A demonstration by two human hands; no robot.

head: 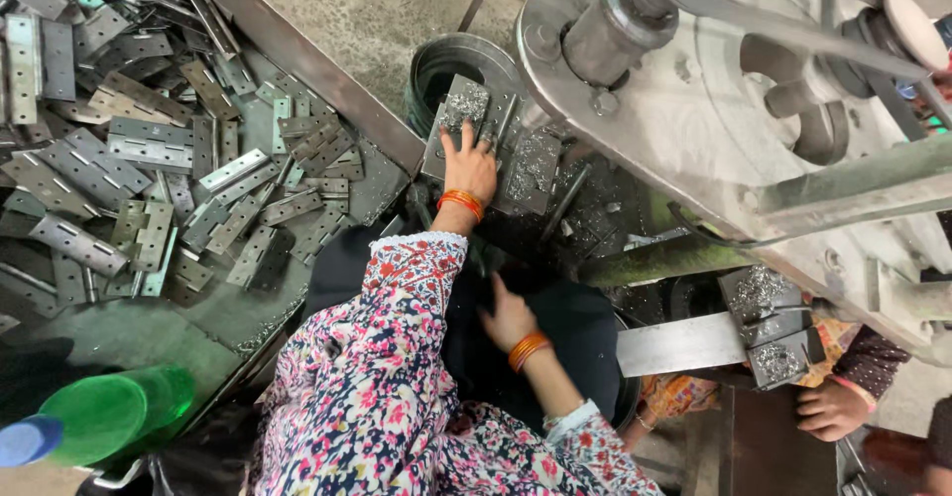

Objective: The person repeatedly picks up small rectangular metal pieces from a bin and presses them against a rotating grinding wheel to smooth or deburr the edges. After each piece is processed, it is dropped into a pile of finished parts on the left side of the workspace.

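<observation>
My left hand [470, 166] lies flat, fingers spread, on a metal plate [464, 119] stretching away ahead of it. My right hand [508, 319] hovers nearer me, open, holding nothing, farther from the plate.

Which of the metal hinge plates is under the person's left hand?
The shaving-covered plate at the machine, beside the black ring. The left hand rests on it; the other hinges lie heaped on the tray, untouched.

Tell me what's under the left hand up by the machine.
The left hand lies flat on a grey metal plate sprinkled with shiny metal shavings. Palm and fingers cover the plate's lower part.
</observation>
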